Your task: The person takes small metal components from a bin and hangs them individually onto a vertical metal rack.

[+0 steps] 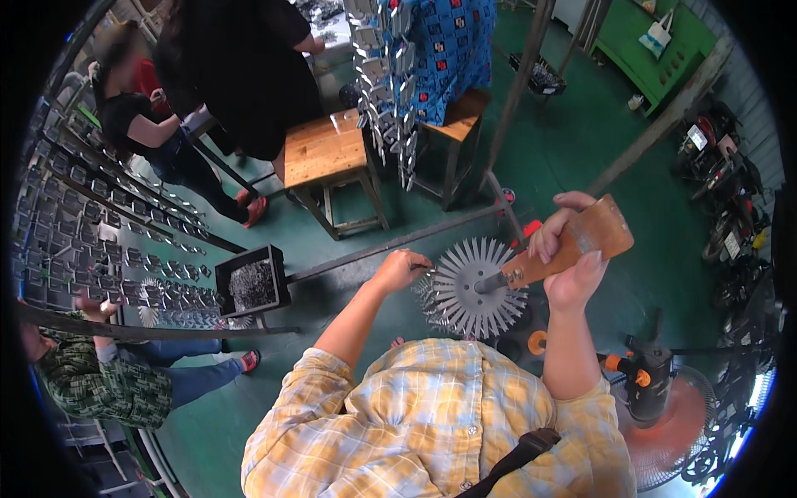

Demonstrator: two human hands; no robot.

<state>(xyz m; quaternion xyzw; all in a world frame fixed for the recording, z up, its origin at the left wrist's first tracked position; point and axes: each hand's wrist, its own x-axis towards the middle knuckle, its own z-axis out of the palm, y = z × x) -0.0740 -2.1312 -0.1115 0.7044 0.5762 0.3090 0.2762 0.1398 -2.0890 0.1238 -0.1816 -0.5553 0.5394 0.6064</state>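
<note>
Right hand (569, 249) clamped on wooden handle (581, 241) of spiked metal wheel (473, 290), held above green floor (581, 141) | left hand (401, 267) pinched closed at wheel's left-edge spikes | black parts tray (251, 282) well left | wooden stool (328, 153) beyond | fan (664, 407) at right.

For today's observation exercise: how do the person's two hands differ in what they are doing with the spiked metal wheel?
The right hand grips the wooden handle and sits higher; the left hand pinches at the rim of the spiked metal wheel, lower down. The right wraps its fingers around; the left uses fingertips. Both are bare and work on the same tool.
</note>
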